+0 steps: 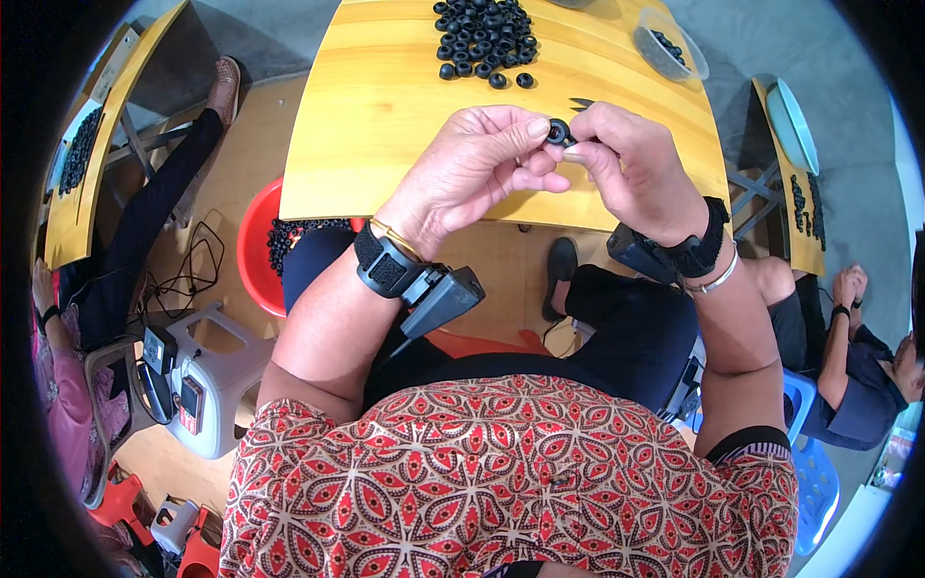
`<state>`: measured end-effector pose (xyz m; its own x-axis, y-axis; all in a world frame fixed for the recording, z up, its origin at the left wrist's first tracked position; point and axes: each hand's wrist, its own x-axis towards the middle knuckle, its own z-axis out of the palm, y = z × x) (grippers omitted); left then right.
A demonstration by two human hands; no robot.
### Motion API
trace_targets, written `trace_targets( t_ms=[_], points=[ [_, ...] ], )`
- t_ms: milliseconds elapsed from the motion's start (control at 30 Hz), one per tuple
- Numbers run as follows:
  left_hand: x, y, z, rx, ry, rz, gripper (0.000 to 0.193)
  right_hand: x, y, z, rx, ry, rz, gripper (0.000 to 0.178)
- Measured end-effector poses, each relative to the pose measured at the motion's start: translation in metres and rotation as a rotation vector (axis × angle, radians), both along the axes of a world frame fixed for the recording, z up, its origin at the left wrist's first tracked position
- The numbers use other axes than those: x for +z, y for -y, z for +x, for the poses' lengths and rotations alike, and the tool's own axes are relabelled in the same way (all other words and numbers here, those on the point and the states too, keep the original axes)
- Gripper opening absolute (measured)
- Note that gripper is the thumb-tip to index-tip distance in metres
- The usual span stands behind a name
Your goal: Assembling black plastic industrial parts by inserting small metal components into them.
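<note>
Over the near part of the yellow wooden table, I hold a small round black rubber part point(558, 132) with a hole through its middle. My left hand point(477, 169) pinches it between thumb and forefinger, the other fingers loosely curled. At its right side, the thumb and bent fingers of my right hand point(641, 169) close on its edge. Two dark pointed tips point(581, 102) show just behind my right fingers; whether they are held or lie on the table I cannot tell. Farther off lies a pile of similar black parts point(482, 39), a few of them loose at its near edge.
A clear plastic bowl point(682, 60) with some black parts stands at the table's point(385, 116) far right. Below the left edge is a red basin point(252, 255) of black parts. People sit at side tables left and right. A grey stool point(217, 385) stands left.
</note>
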<state>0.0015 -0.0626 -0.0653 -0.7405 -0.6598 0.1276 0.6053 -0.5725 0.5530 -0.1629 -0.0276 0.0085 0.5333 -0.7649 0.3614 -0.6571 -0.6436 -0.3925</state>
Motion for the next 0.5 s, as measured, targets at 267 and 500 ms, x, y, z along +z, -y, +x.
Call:
trace_targets(
  t_ms=[267, 500],
  points=[
    [0.001, -0.002, -0.001, -0.046, 0.015, 0.023, 0.019, -0.002, -0.007, 0.004, -0.064, 0.109, 0.173, 0.023],
    [0.002, -0.005, -0.005, -0.037, 0.034, -0.001, 0.019, -0.014, -0.01, 0.004, -0.111, 0.149, 0.151, 0.025]
  ],
)
